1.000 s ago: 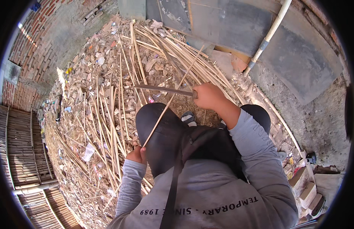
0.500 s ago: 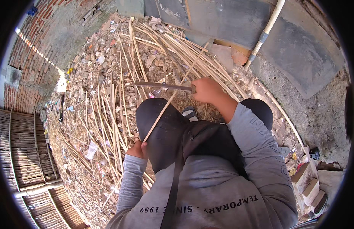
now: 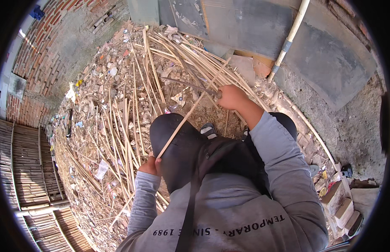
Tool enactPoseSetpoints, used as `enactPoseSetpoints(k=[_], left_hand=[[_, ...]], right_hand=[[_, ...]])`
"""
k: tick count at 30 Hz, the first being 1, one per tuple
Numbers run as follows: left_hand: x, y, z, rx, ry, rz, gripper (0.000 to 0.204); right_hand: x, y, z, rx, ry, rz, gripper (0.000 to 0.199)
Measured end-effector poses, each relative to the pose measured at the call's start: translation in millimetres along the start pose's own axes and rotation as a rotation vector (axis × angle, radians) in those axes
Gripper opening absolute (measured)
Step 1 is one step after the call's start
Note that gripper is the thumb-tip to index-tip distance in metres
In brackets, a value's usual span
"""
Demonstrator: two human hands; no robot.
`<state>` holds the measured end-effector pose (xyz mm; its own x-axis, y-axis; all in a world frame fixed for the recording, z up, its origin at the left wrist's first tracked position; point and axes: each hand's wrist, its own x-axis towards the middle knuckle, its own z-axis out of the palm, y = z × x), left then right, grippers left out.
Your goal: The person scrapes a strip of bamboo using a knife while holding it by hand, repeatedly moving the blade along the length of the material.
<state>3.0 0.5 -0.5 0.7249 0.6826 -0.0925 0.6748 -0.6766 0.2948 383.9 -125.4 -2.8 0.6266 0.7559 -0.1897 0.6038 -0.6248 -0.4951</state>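
My left hand (image 3: 150,166) is closed around the near end of a long, thin bamboo strip (image 3: 182,122). The strip slants up and to the right, over my left knee and away from me. In my right hand (image 3: 231,98) is the handle of a machete (image 3: 187,84), its dark blade pointing left. The blade crosses the strip near my right hand; whether its edge touches the strip I cannot tell. Beyond my hands lies a pile of similar bamboo strips (image 3: 190,48), and more loose strips (image 3: 126,126) lie on the ground to the left.
Rubble and litter (image 3: 103,84) cover the ground. A brick wall (image 3: 43,63) rises at the left, with bamboo slat panels (image 3: 24,164) below it. Grey boards (image 3: 253,27) lean at the back beside a pale pole (image 3: 290,40). Wooden blocks (image 3: 343,208) lie at right.
The machete blade has tilted, its tip now farther away and to the right. My right hand has shifted slightly right. My left hand stays on the strip.
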Motion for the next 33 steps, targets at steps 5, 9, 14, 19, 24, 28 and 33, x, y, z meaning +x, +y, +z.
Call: enactPoseSetpoints(k=[5,9,14,19,24,28,33], left_hand=[[-4,-8,3,0.013,-0.005,0.001,0.034],[-3,-14,10,-0.007,-0.009,0.032,0.035],[4,-2,-6,-0.025,0.002,0.04,0.036],[-1,-16,12,-0.016,0.047,0.055,0.035],[2,-22,26,-0.056,0.091,0.079,0.036],[2,-12,9,-0.03,0.026,0.04,0.036],[0,-9,6,-0.005,0.008,0.021,0.039]], right_hand=[[-13,-21,0,-0.101,-0.073,-0.095,0.03],[0,7,7,0.057,0.02,-0.019,0.03],[15,30,4,0.014,0.15,-0.016,0.042],[-24,-30,-3,-0.145,-0.003,-0.173,0.025],[-7,-5,-20,-0.011,0.023,-0.062,0.025],[14,26,-11,0.032,0.184,-0.001,0.025],[-19,-26,1,-0.087,-0.036,-0.2,0.024]])
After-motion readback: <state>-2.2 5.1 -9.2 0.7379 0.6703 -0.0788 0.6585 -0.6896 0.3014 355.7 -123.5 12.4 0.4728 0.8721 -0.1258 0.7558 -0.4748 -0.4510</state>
